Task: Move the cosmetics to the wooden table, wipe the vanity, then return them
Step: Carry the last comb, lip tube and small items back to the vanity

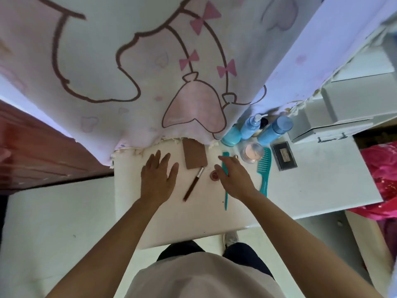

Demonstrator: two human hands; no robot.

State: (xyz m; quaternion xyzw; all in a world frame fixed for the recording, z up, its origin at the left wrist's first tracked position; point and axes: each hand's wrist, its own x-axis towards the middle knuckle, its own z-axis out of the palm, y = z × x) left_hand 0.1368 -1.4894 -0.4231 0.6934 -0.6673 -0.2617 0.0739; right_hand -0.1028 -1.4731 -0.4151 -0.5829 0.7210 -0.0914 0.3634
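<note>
The white vanity top (300, 186) carries the cosmetics. My left hand (158, 179) hovers flat and open over its left part, holding nothing. My right hand (234, 177) is spread, fingers relaxed, over the thin teal tail comb (226, 194), beside a small red pot (214, 174). Between my hands lie a brown makeup brush (193, 183) and a brown compact (195, 156). Further right are a clear powder jar (253, 152), a wide teal comb (265, 168), a dark palette (284, 155), and blue bottles (275, 130) at the back.
A pink and white cartoon cloth (150, 72) hangs over the vanity's back. A white drawer unit (343, 108) stands at the back right. A reddish wooden surface (43, 151) is at the left. Bright pink fabric (382, 175) lies at the right edge.
</note>
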